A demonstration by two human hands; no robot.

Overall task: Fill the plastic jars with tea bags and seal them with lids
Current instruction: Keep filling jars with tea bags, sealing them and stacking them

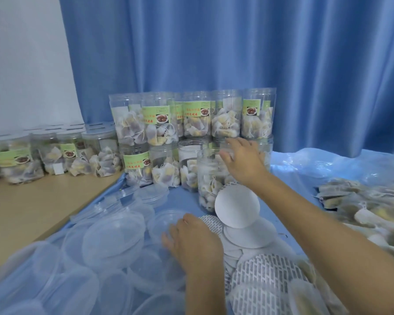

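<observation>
Sealing step: right hand (241,162) fingers spread over filled jar (210,178) mouth; left hand (191,242) flat on clear lids (114,237), gripping nothing. Next: pick lid.

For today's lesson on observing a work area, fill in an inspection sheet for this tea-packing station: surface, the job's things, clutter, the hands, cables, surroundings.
Surface: blue plastic sheet over a wooden table.
Job's things: open filled jar at front; stacked unlidded filled jars behind; lidded jars at left; clear lids heaped in front; round seal liners beside them; loose tea bags at right.
Clutter: nothing seen beyond the job's supplies.
Hands: right hand at the front jar's mouth, grip unclear; left hand rests on the lids, fingers spread.
Cables: nothing seen.
Surroundings: blue curtain, white wall.
</observation>
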